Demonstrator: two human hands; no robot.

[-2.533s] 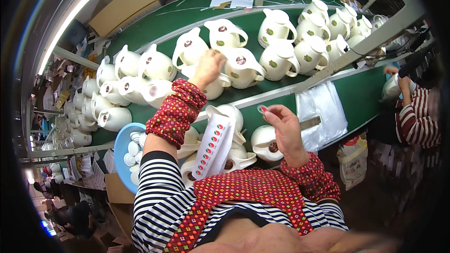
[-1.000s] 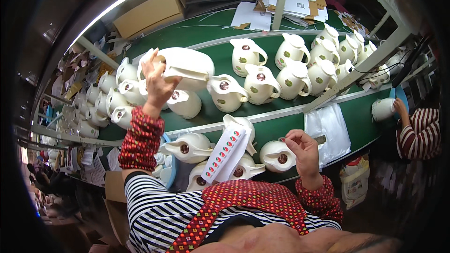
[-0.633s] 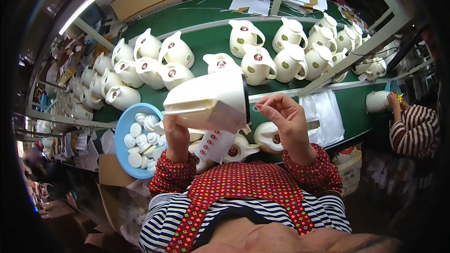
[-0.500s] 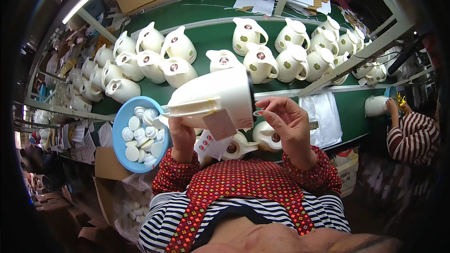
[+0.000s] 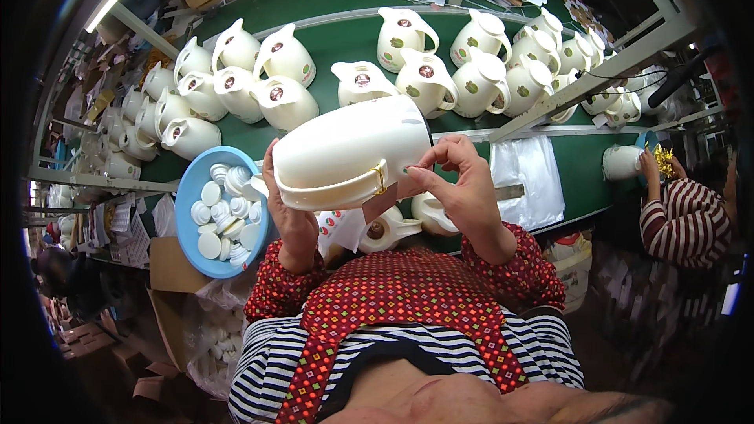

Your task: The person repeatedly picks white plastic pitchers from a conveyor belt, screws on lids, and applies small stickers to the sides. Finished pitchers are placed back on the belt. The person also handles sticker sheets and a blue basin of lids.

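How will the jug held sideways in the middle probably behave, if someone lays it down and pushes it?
The jug would probably start to roll, as its body is rounded, but the protruding handle should stop it. Its smooth, shiny surface may be slippery. The card beside the handle looks thin, so it would likely bend.

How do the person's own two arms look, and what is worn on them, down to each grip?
The left grip and right grip are bare, without gloves. Both forearms wear loose red sleeve covers with small multicoloured diamonds; above are black-and-white striped sleeves.
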